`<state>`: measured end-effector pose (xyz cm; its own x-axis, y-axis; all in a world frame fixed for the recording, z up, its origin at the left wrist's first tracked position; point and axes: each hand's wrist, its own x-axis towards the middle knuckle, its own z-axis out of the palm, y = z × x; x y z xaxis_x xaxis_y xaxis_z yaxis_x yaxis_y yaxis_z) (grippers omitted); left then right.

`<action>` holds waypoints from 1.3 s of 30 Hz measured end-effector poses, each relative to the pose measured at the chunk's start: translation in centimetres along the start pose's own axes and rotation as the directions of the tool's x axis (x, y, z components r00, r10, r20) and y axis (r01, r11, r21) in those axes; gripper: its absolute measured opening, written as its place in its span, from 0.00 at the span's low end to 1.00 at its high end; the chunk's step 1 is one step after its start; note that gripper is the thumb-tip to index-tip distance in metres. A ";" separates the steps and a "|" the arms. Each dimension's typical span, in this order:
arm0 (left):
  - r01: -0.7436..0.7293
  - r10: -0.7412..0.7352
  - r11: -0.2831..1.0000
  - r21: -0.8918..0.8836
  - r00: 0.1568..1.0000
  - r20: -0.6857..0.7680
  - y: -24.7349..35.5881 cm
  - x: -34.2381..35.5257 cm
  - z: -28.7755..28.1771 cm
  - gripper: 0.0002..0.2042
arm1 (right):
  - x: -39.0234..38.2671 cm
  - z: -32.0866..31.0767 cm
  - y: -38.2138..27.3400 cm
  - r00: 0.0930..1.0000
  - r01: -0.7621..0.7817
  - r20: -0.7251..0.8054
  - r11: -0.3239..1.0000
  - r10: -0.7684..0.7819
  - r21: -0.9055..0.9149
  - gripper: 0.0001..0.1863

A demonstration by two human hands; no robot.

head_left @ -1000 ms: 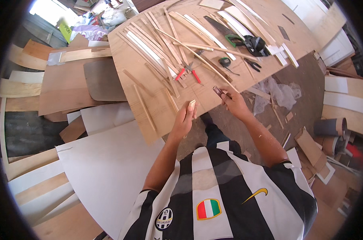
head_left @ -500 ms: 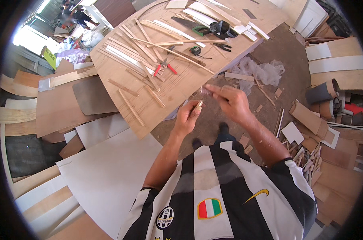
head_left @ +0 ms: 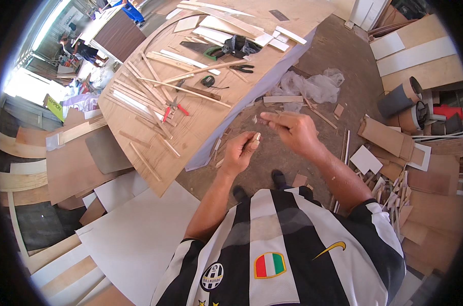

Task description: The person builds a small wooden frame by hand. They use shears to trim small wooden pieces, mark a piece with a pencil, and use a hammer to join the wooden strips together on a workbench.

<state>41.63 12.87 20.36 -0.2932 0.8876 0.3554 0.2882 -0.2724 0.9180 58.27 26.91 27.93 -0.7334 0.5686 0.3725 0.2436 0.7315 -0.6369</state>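
Observation:
In front of my chest, beside the bench edge, my left hand [head_left: 238,154] is closed around a short piece of pale wood [head_left: 257,136], its end poking out by the thumb. My right hand [head_left: 298,133] hovers close by, fingers curled with the index finger stretched toward the left. Something small and thin [head_left: 256,120] shows at its fingertips, too blurred to name. On the wooden bench [head_left: 188,140] lie several thin wood strips [head_left: 146,161], red-handled pliers [head_left: 175,108], a tape measure [head_left: 208,81], dark-handled pliers [head_left: 242,68] and a handsaw [head_left: 197,47].
Crumpled clear plastic [head_left: 320,84] and wood scraps lie on the floor beyond my right hand. Offcuts [head_left: 394,196] pile up at the right, near a dark cylindrical container [head_left: 394,99]. A large white board [head_left: 139,237] lies at the left. Another person [head_left: 83,51] is far back left.
My view has swung, so the bench sits farther left and more floor shows. Both hands keep nearly the same place, the left still gripping the wood piece.

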 end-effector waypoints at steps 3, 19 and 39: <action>0.002 -0.002 0.999 0.034 1.000 0.014 -0.8 1.5 2.9 0.18 | -1.3 -1.8 0.8 0.996 0.023 0.081 0.993 -0.032 0.112 0.16; 0.112 -0.117 0.988 -0.102 0.993 -0.036 -0.7 4.5 8.2 0.28 | -0.2 -6.2 5.9 0.985 -0.043 0.171 0.982 0.011 0.183 0.16; 0.061 -0.063 0.998 -0.026 0.996 -0.071 -0.9 2.3 2.2 0.26 | 0.7 -1.9 1.0 0.992 0.123 -0.058 0.948 -0.111 0.294 0.15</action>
<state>42.74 16.00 19.91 -0.3745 0.8744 0.3085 0.2464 -0.2270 0.9422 59.22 28.76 28.80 -0.7182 0.5046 0.4792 -0.0462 0.6525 -0.7564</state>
